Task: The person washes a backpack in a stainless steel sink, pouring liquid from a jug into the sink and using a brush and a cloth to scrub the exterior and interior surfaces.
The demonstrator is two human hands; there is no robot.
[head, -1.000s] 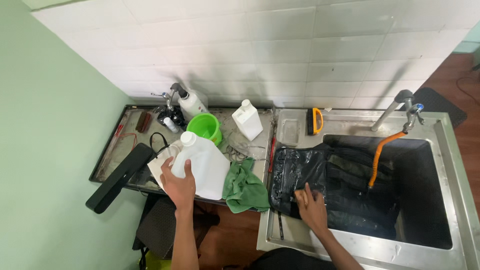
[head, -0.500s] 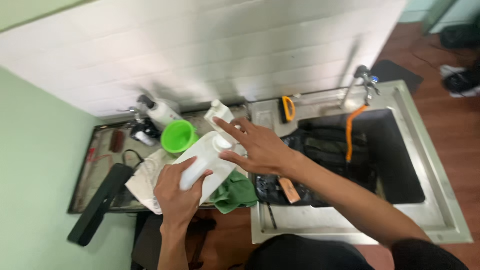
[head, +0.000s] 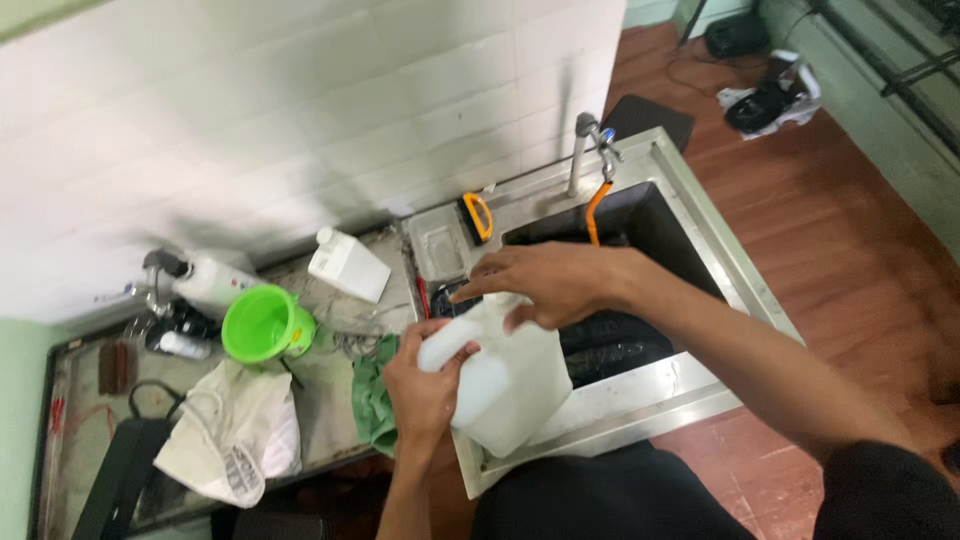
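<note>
My left hand (head: 420,385) grips the handle of a large white plastic jug (head: 505,385), held tilted over the front left corner of the steel sink (head: 690,385). My right hand (head: 545,282) rests on the jug's top, fingers bent around where the cap sits; the cap itself is hidden. Dark wet fabric (head: 615,335) lies in the sink basin behind the jug.
On the counter sit a green cup (head: 262,322), a small white jug (head: 347,265), a green rag (head: 372,400), a white cloth bag (head: 235,430) and a white bottle (head: 215,280). A tap with an orange hose (head: 592,165) stands behind the sink. Wooden floor lies right.
The jug has been carried from the counter to above the sink's front corner. My right hand left the fabric in the sink and now covers the jug's top.
</note>
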